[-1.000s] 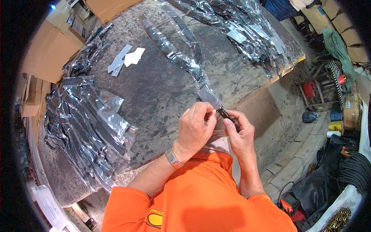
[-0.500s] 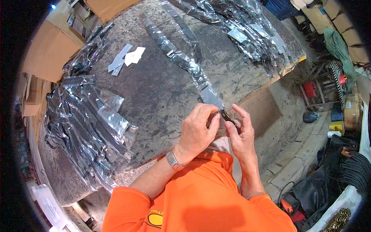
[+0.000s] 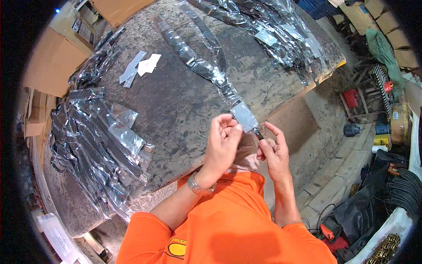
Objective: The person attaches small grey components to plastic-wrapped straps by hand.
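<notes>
A long black belt-like strap in a clear plastic sleeve runs from the far side of the table toward me. Near its close end, a grey card shows through the plastic. My left hand has its fingers curled, thumb and fingertips pinching the sleeve's left edge beside the card. My right hand closes thumb and fingers around the strap's dark end, index finger raised. That end overhangs the table's near edge, partly hidden by the right fingers.
Sleeved black straps lie piled at the left, with another pile at the far right. Grey cards and white cards rest on the dark table. Cardboard boxes stand at left; a red container sits beyond the right edge.
My left hand has moved back from the strap's end to the sleeve's edge, leaving more of the grey card visible. My right hand stays at the dark end.
</notes>
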Tool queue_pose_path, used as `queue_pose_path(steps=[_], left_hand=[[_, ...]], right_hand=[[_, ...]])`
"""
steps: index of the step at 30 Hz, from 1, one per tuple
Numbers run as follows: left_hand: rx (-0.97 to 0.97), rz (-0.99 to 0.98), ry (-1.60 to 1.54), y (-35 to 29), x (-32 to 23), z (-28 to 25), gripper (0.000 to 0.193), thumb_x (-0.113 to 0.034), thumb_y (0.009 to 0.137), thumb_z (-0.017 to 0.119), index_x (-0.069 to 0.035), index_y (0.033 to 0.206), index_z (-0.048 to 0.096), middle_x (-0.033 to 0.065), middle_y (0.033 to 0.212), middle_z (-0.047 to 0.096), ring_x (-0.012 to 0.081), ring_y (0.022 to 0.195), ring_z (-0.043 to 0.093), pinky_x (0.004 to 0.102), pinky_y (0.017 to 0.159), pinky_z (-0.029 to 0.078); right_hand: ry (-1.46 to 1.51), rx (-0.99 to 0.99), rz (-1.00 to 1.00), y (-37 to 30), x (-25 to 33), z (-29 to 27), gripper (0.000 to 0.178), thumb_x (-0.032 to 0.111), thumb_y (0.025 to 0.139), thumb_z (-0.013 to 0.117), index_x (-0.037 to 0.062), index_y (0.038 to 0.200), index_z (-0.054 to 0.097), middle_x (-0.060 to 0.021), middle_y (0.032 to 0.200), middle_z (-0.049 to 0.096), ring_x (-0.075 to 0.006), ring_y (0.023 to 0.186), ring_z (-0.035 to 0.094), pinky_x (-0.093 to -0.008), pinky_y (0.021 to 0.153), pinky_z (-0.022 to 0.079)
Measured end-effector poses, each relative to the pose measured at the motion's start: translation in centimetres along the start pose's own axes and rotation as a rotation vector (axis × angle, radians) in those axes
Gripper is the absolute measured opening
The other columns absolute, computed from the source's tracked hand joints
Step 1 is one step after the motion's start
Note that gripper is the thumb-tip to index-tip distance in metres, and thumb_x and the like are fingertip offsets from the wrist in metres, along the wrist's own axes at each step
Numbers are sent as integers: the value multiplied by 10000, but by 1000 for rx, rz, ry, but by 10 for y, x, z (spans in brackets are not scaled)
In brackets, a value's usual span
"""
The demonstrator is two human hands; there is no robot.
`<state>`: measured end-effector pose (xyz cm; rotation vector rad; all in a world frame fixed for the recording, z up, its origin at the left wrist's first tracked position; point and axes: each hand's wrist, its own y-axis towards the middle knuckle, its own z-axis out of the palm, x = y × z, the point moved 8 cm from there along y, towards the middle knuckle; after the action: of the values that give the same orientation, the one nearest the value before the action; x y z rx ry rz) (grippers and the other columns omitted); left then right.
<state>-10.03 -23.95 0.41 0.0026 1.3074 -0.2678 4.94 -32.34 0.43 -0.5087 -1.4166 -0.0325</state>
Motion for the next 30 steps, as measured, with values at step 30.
queue_pose_path(steps=[30], left_hand=[[302,-268,-298,20,23,30,384,-26,916,643,-15,1260,473,121,1247,616,173,1116,612,317,955,515]], right_hand=[[-75,-121,-106,30,-5,7,159,146,987,588,28,884,617,-5,718,638,-48,598,566,-201,557,451]])
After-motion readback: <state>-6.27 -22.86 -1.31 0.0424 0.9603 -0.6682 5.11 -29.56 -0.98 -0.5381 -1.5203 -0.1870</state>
